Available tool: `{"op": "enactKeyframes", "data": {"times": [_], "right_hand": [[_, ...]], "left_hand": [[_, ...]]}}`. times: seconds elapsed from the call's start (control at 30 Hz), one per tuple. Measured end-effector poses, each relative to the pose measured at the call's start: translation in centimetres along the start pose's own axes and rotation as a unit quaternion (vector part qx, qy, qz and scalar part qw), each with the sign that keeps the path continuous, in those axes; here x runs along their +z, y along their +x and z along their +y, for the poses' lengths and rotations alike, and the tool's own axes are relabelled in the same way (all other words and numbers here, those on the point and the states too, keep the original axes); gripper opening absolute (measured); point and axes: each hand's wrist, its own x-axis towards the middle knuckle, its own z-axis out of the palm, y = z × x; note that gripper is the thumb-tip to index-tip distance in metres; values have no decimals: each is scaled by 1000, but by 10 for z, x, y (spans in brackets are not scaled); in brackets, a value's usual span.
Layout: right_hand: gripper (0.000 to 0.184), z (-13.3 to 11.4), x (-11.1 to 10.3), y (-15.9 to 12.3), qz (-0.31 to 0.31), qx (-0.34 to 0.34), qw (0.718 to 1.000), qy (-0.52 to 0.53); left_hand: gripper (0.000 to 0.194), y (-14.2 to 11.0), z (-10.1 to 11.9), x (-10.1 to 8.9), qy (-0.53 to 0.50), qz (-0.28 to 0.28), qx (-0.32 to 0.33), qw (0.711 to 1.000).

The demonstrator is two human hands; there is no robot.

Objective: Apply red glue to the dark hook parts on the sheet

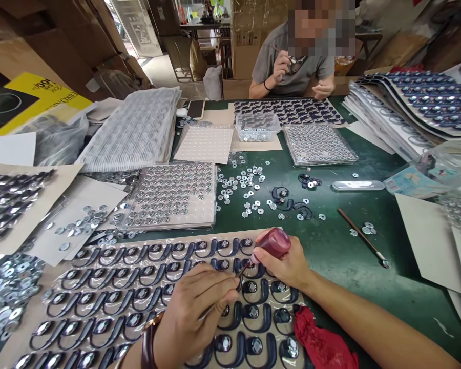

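Observation:
My right hand [292, 266] is wrapped round a small dark red squeeze bottle [275, 242]. Its pink neck points down and left, ending in a thin tip. My left hand [202, 302], with a watch [149, 338] at the wrist, has its fingers pinched together close to that tip. What sits between those fingers is hidden. Both hands are over a board [80, 277] covered with rows of dark, hook-shaped pieces, each bearing a shiny round part. A red cloth [322, 341] lies at the board's right edge, below my right forearm.
Loose metal discs [249, 179] lie mid-table beside a tray of round parts [169, 195]. A brown stick [361, 236] is at the right. Stacked sheets [388, 118] stand at the back right. Across the table sits a person [269, 61] holding a thin tool. More discs [11, 292] are heaped left.

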Motion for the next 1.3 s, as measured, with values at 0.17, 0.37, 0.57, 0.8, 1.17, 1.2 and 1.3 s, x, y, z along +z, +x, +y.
{"op": "enactKeyframes", "data": {"times": [0.17, 0.37, 0.57, 0.8, 1.17, 1.2, 1.3], "right_hand": [[23, -11, -10, 5, 8, 8, 999, 48], [24, -24, -18, -7, 5, 62, 997, 47], [19, -15, 1, -28, 57, 60, 992, 101], [20, -8, 5, -33, 7, 38, 996, 81], [18, -6, 6, -33, -37, 34, 997, 56], [18, -6, 6, -33, -34, 34, 997, 55], [17, -5, 6, -33, -21, 35, 999, 34]], "left_hand": [[20, 0, 1, -1, -6, 20, -15, 1000], [23, -17, 19, -4, 73, -9, 94, 993], [22, -29, 35, 3, 126, -34, 130, 983], [27, -30, 42, 10, 176, -36, 159, 971], [27, -26, 54, 12, 228, -48, 189, 954], [28, -26, 54, 12, 228, -49, 190, 954], [28, -25, 53, 11, 224, -46, 186, 955]]}}
